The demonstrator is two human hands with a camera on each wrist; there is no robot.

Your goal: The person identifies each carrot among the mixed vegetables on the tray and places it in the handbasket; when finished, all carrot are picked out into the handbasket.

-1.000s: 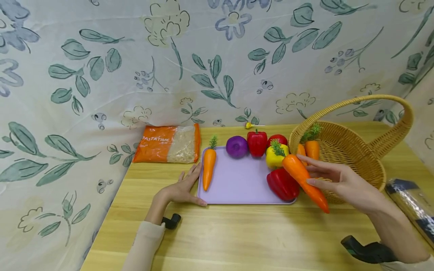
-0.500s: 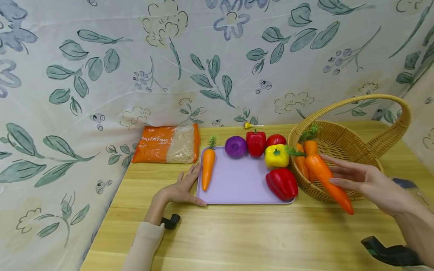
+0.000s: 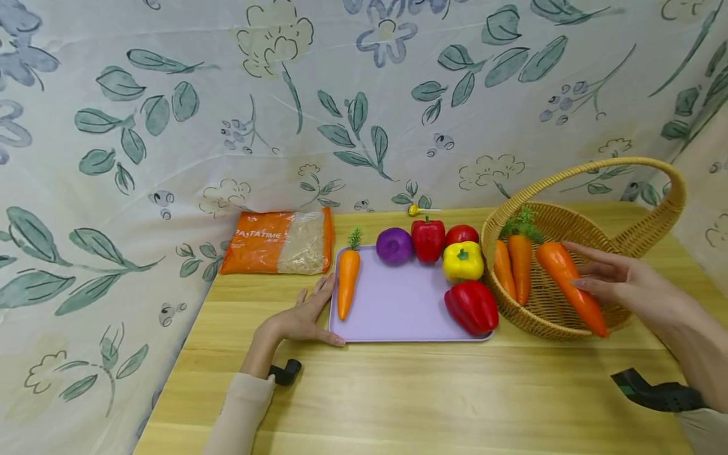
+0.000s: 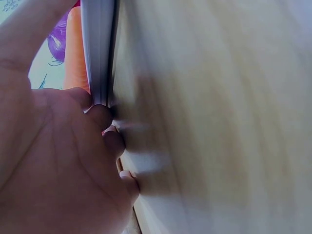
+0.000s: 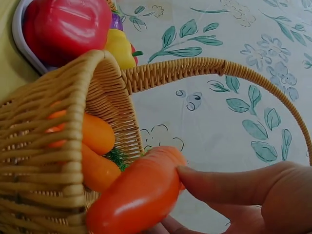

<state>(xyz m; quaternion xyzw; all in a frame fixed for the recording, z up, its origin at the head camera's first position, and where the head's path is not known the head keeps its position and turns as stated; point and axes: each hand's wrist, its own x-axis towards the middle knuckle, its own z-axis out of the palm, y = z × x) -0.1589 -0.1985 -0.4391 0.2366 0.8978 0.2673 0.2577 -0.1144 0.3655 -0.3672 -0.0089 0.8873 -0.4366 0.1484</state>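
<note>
My right hand pinches an orange carrot between thumb and fingers, over the opening of the wicker basket. In the right wrist view the held carrot overlaps the basket's rim, the thumb pressed on its thick end. Two other carrots with green tops lie inside the basket at its left. My left hand rests with spread fingers against the left edge of the lilac tray. On that tray, beside the hand, lies one more carrot.
Along the tray's back and right sit a purple onion, a red pepper, a round red vegetable, a yellow pepper and a larger red pepper. An orange bag lies back left. The basket handle arches high.
My right hand has carried the carrot rightward from beside the large red pepper to over the basket. The left hand has stayed at the tray's edge.
</note>
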